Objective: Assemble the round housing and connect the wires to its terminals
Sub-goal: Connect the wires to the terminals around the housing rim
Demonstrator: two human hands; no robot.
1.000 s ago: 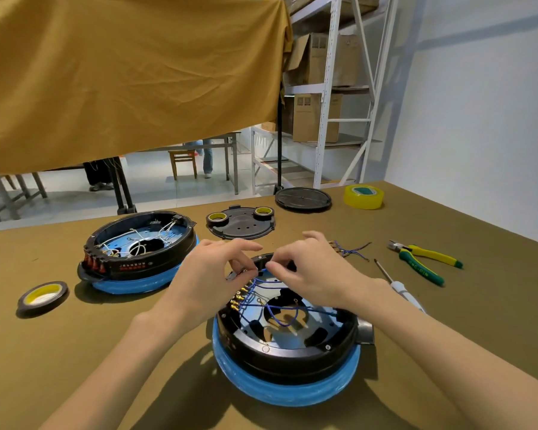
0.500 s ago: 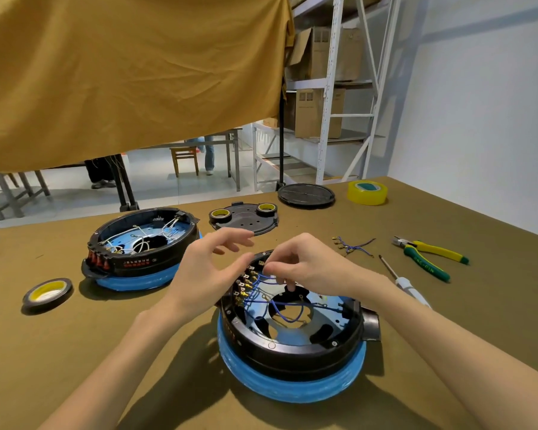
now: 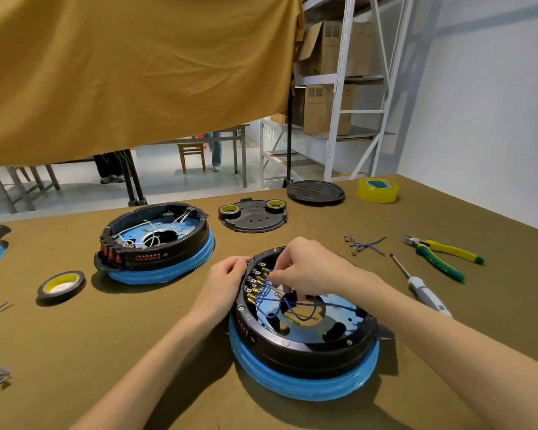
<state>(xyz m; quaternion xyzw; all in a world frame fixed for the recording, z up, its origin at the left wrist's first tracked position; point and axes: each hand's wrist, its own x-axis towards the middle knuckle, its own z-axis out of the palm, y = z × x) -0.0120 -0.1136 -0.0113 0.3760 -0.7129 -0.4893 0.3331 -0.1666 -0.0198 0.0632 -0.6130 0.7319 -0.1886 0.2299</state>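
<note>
A round black housing [image 3: 305, 349] with a blue ring under it sits in front of me on the table. Blue wires [image 3: 292, 307] loop across its open middle and run to a row of brass terminals [image 3: 255, 287] on its left inner wall. My left hand [image 3: 221, 283] grips the housing's left rim from outside, beside the terminals. My right hand [image 3: 308, 268] reaches in from the right, its fingertips pinched on a blue wire right at the terminals.
A second housing [image 3: 156, 243] with white wires stands at the left. Behind are a black cover plate [image 3: 252, 215], a round lid [image 3: 316, 192] and yellow tape [image 3: 377, 190]. Loose blue wires [image 3: 362, 245], pliers [image 3: 441, 256] and a screwdriver [image 3: 423, 290] lie right; a tape roll [image 3: 61, 285] lies left.
My left hand dropped from above the terminals onto the housing's left rim. My right hand moved left and down toward the terminal row with the wire.
</note>
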